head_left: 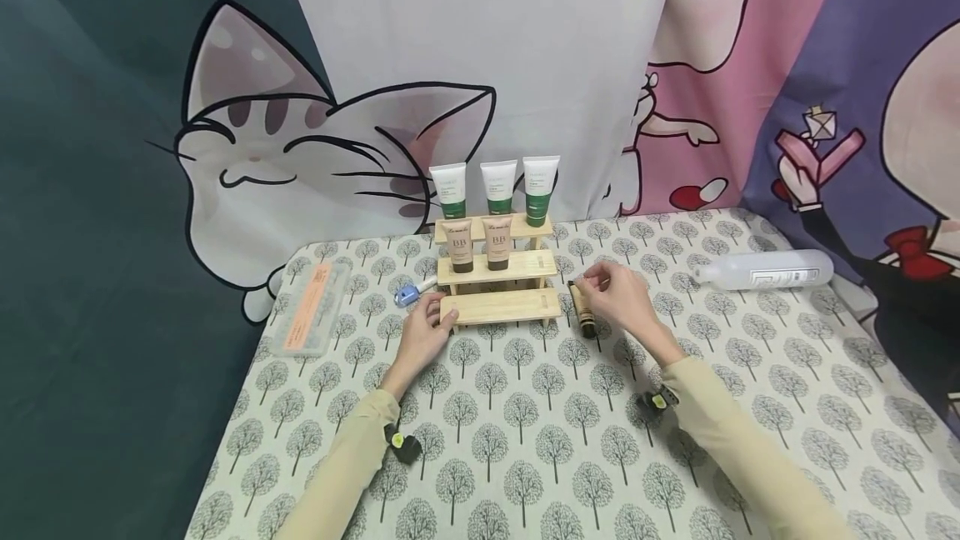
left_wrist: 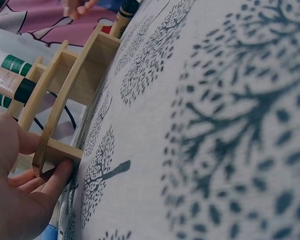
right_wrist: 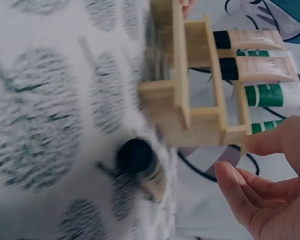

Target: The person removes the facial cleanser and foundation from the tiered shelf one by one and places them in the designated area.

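pale yellow-green cloth sleeves [head_left: 352, 452] come nearest, reaching toward a three-tier pale wooden stand [head_left: 498, 305]. just right of the stand, a small tan tube with a black cap [head_left: 582, 309] lies on the tabletop [head_left: 525, 457], which wears white cloth printed with dark trees; the cap points toward the person. over the tube is the right hand [head_left: 617, 294], thumb and fingers parted with nothing between them; whether it touches the tube i cannot tell. the left hand [head_left: 423, 332] is clamped on the left end of the stand's lowest tier.

the tube should be light, soft and slightly slippery, best pinched across its body near the stiffer cap. the stand looks light and rigid; its board ends offer a sound hold, though a knock might topple what it carries: two pale pink tubes with brown caps [head_left: 459, 244] on its middle tier, three white-and-green tubes [head_left: 538, 190] on top.

left of the stand lie a small blue-and-white object [head_left: 407, 296] and, farther out, a flat clear plastic box with an orange label [head_left: 309, 311]. well right of it lies a whitish plastic bottle [head_left: 750, 271]; behind it hangs a cartoon-printed cloth backdrop [head_left: 480, 32].
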Available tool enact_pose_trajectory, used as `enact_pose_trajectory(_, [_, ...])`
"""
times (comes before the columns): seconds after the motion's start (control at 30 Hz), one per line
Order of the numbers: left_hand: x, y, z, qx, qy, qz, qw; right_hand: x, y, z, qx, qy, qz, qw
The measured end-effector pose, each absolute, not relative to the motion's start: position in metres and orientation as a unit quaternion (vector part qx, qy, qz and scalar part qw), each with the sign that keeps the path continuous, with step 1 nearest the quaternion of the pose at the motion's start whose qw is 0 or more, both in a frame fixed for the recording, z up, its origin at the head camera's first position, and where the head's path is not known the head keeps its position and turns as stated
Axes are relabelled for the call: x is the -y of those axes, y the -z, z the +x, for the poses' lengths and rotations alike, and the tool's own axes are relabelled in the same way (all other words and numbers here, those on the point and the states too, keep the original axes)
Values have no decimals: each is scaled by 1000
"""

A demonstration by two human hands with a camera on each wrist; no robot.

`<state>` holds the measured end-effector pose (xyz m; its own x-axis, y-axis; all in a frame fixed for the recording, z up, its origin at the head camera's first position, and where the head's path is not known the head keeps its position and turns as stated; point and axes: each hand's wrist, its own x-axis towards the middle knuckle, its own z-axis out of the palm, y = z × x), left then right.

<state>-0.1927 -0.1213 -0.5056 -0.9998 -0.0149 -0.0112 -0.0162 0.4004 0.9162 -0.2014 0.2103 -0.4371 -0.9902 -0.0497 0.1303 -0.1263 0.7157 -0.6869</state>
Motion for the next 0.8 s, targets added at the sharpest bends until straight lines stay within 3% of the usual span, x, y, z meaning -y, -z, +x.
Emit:
enact_pose_trajectory(0.33, [122,506,-192,-834,-551,-15,-1,-180,408,-219,894,-433,70,93])
enact_pose_trajectory(0.8, [120,507,-193,-835,-551,-11,-9,-140,404,-242,859,-496,117,59])
